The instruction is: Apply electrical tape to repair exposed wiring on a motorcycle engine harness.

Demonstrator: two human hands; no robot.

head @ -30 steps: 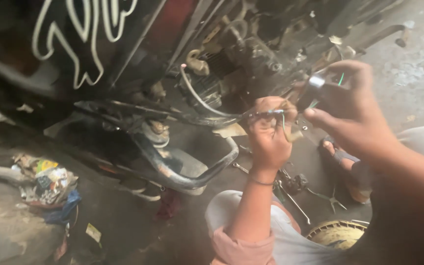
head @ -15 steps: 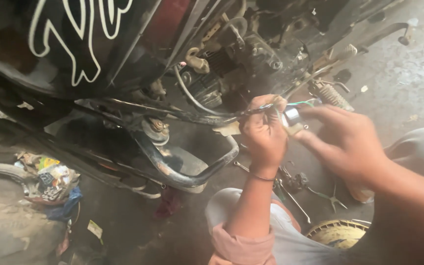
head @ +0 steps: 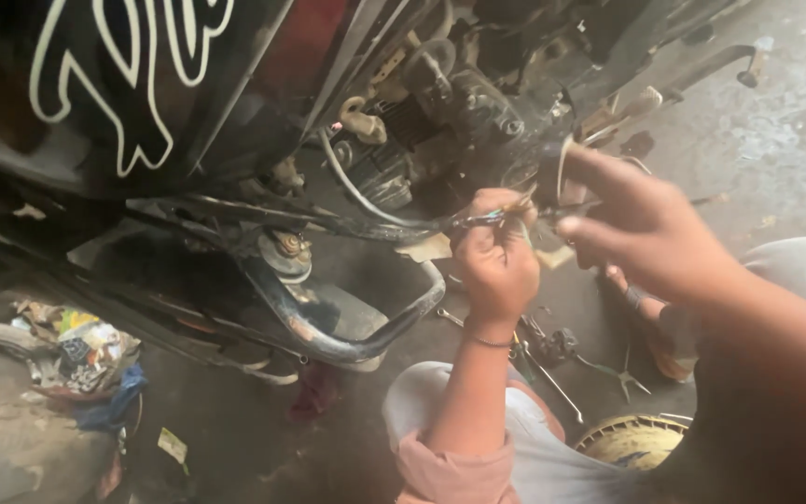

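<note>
My left hand (head: pixel 496 271) is in the middle of the view, fist closed around a thin metal tool (head: pixel 489 219) whose tip lies along a dark cable (head: pixel 366 201) under the motorcycle engine (head: pixel 440 103). My right hand (head: pixel 650 233) is just to its right, almost touching it. Its fingers pinch a small dark round part (head: pixel 557 173) with a pale edge, held against the engine's side. My left forearm in a pink sleeve (head: pixel 450 467) rises from the bottom edge.
A black fuel tank (head: pixel 132 84) with a white curly design fills the upper left. A curved frame tube (head: pixel 347 341) runs below the engine. Spanners and a cross wrench (head: pixel 613 369) lie on the concrete floor, beside a round yellow grille (head: pixel 632 439). Rubbish (head: pixel 76 350) is piled at left.
My right hand came down and leftward to meet my left hand. The shiny part it held up a second ago now sits by the engine. My left hand stayed put.
</note>
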